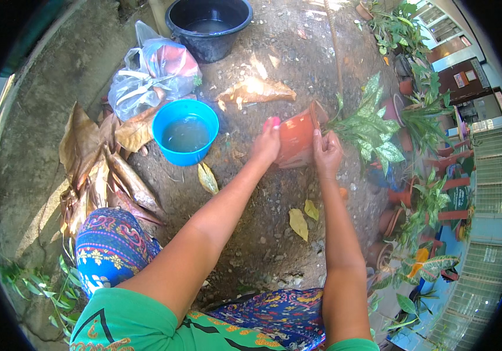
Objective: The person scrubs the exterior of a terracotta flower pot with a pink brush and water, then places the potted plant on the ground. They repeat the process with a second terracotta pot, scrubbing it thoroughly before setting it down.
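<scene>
A terracotta-coloured plant pot (295, 141) lies tilted between my hands, its rim towards the right. A plant with pale, speckled green leaves (371, 127) leans out of it to the right. My left hand (269, 141) holds something bright pink against the pot's base side; what it is, I cannot tell. My right hand (327, 151) grips the pot near its rim, thumb on the outer wall. Left of the pot, a blue plastic bowl (185, 159) with cloudy water stands on the soil.
A black basin (211, 49) with some water stands at the top. Beside it lies a clear plastic bag (134, 94) with pruning shears (139, 85) on it. Large dry leaves (97, 158) are heaped at left. Potted plants (424, 206) line the right side.
</scene>
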{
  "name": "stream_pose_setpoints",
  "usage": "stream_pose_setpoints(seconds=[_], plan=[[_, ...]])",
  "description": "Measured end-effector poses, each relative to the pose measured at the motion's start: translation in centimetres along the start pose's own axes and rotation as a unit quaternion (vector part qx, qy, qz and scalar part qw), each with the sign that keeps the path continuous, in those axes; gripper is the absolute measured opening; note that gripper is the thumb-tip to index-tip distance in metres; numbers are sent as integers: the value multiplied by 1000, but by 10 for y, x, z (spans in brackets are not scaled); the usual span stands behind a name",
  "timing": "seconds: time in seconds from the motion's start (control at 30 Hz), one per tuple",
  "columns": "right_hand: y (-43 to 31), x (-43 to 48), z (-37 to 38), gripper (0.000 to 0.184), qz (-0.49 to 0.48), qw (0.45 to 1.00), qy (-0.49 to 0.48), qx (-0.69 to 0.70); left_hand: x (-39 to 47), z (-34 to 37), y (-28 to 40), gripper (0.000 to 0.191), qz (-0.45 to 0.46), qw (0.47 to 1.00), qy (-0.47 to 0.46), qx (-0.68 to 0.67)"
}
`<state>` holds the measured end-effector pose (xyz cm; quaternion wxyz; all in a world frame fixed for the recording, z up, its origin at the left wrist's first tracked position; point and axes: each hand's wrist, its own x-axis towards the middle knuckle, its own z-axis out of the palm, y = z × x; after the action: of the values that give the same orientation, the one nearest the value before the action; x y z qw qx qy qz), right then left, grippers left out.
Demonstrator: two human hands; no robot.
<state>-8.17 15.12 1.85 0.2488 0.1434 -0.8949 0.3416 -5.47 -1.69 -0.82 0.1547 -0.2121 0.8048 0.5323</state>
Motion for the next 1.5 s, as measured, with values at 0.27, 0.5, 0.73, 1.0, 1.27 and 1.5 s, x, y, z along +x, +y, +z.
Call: stream_pose_setpoints(seconds=[0.27, 0.5, 0.73, 1.0, 1.27, 1.5], plan=[[3, 4, 5, 40, -23, 999, 25, -26, -58, 36, 12, 58, 109, 992, 58, -7], [-1, 9, 12, 42, 10, 999, 28, -21, -42, 37, -17, 59, -7, 997, 69, -37], [-5, 11, 13, 42, 48, 999, 16, -12, -43, 53, -19, 62, 63, 987, 115, -91], [-16, 17, 28, 41, 86, 994, -7, 61, -65, 82, 3, 62, 197, 965, 141, -100], [-34, 23, 36, 44, 101, 990, -29, 91, -46, 86, -26, 65, 132, 960, 213, -123], [-24, 33, 32, 44, 165, 978, -42, 119, -44, 77, -32, 68, 11, 972, 153, -178]])
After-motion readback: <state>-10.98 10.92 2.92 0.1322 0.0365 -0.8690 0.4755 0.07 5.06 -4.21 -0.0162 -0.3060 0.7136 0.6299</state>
